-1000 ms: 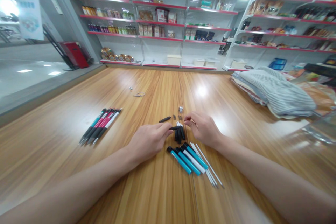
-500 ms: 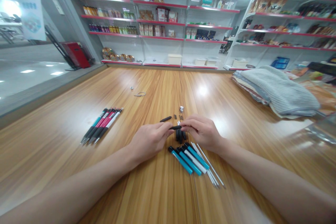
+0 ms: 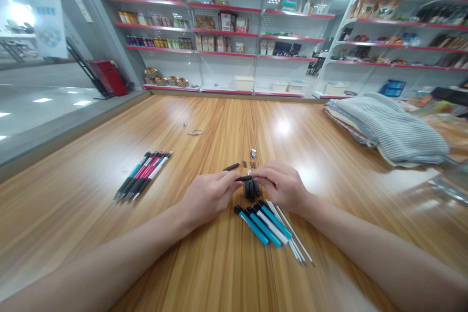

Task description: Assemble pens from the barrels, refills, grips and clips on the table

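Observation:
My left hand (image 3: pixel 208 195) pinches a short black pen part (image 3: pixel 244 178) just above the wooden table (image 3: pixel 91 234). My right hand (image 3: pixel 281 185) is closed in a pinch on the part's other end, and whether it holds anything more is hidden. Directly under the hands lie several loose black pen pieces (image 3: pixel 251 189). In front of them lie three blue and white pen barrels (image 3: pixel 263 224) and thin white refills (image 3: pixel 292 241). Another black piece (image 3: pixel 231 167) and small metal bits (image 3: pixel 252 153) lie just beyond my fingers.
A row of finished pens (image 3: pixel 142 182), red, blue and white, lies to the left. A metal ring (image 3: pixel 194 132) rests farther back. Folded grey cloth (image 3: pixel 391 129) is stacked at the right. Shop shelves (image 3: pixel 226 34) line the far wall.
My right hand moved left from beside the small parts and closed on the end of the black piece that my left hand holds. The left hand has barely moved.

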Demonstrator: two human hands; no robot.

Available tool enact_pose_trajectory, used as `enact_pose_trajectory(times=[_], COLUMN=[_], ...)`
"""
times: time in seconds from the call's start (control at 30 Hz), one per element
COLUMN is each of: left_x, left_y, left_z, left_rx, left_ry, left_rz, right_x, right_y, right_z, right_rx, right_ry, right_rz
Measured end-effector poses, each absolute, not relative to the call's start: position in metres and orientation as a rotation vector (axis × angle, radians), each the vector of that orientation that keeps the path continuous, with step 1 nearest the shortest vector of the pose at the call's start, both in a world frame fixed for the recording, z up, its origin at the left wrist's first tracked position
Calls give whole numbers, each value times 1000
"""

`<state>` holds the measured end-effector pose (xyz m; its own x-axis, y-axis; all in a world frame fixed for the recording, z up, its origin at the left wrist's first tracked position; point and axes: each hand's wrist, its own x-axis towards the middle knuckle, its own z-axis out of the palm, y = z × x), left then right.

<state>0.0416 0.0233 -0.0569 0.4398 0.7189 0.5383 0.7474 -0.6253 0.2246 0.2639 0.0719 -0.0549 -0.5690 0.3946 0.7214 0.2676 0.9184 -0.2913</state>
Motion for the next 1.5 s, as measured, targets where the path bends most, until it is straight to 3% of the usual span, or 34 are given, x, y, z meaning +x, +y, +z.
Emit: enact_pose_trajectory(times=[0.53, 1.5], left_x=[45, 47], left_y=[25, 22], left_z=[-59, -49], left_rx=[-2683, -2694], left_ry=[-1327, -1361], left_rz=[-981, -915], right_x=[268, 265], right_y=[71, 68], right_z=[-51, -52], right_rx=[-669, -666], right_ry=[-2380, -2433], right_rz=[-83, -127])
